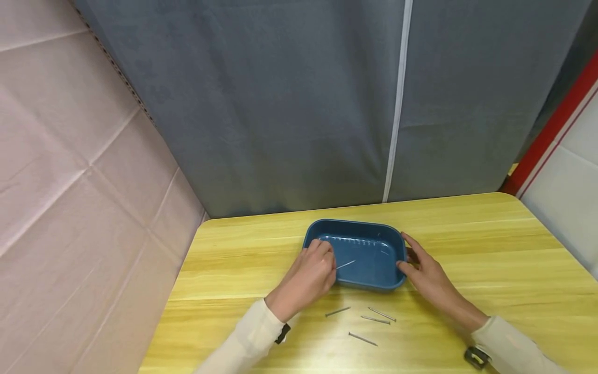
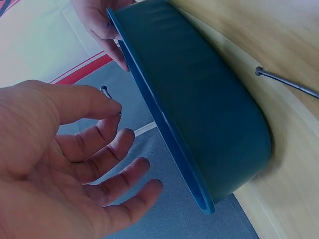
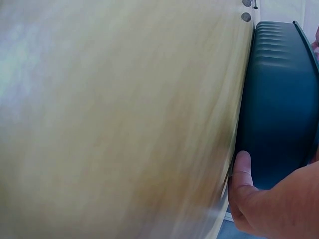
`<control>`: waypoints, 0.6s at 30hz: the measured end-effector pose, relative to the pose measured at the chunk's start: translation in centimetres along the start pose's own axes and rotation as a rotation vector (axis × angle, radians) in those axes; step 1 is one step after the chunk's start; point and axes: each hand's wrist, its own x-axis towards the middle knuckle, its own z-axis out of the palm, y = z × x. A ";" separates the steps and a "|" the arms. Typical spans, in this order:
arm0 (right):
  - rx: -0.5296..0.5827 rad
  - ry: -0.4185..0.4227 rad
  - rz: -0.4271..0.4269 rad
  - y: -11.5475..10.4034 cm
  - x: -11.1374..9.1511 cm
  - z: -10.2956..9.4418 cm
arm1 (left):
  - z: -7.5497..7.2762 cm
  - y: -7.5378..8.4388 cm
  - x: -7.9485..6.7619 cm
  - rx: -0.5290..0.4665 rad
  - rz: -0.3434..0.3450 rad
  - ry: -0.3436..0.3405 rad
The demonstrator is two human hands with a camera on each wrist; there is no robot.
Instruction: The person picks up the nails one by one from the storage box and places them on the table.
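Over the left part of a blue rectangular tray (image 1: 369,284), my left hand (image 1: 312,270) pinches a thin metal nail (image 1: 345,264) between thumb and index finger. The left wrist view shows the headed end of this nail (image 2: 105,90) sticking out past the fingertips, with the other fingers loosely bent. My right hand (image 1: 431,278) grips the tray's right end, its thumb at the rim. In the right wrist view a finger of the right hand (image 3: 276,201) lies low against the tray's outer wall (image 3: 281,109).
Several loose nails, among them one nail (image 1: 362,339) nearest me, lie on the wooden table (image 1: 233,280) in front of the tray. A grey curtain (image 1: 280,114) hangs behind the table. Pale cloth (image 1: 93,208) borders the left side.
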 end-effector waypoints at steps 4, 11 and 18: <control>-0.002 -0.001 -0.005 0.0 -0.1 0.0 | 0.0 0.2 -0.5 0.000 -0.002 0.005; -0.001 -0.005 -0.001 0.0 -0.1 0.0 | 0.0 0.4 -1.3 -0.017 0.002 0.011; -0.007 -0.003 0.001 -0.1 0.0 0.0 | -0.1 0.7 -1.7 -0.020 0.005 0.010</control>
